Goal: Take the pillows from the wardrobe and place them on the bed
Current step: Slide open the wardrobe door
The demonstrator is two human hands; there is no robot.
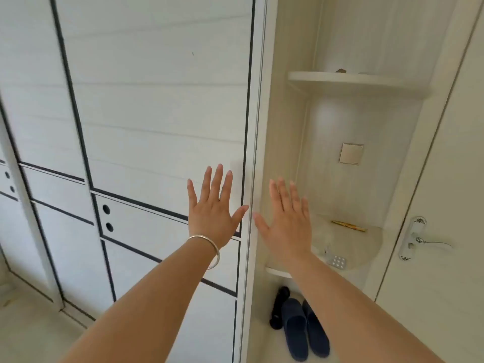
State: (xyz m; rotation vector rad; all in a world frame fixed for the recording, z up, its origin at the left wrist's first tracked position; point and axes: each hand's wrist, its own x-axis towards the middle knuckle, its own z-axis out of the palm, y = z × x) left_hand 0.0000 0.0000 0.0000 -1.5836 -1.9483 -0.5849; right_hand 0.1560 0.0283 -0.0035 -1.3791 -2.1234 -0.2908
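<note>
**White doors, dark lines, blue shoes**

The wardrobe door [157,100] is white with thin black lines that make boxes. It has small black round dots. The corner shelves [353,79] are cream. A bracelet [209,247] is shiny silver. The slippers [301,328] on the floor are dark blue. The room door [450,205] is cream, and its handle plate [411,239] is white with little dark flower marks.

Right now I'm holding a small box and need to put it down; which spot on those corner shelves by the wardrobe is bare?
The upper shelf is bare along its front, with small items at the back. The lower shelf is crowded: a yellow packet behind, a blister pack at the front edge; bare between them.
</note>
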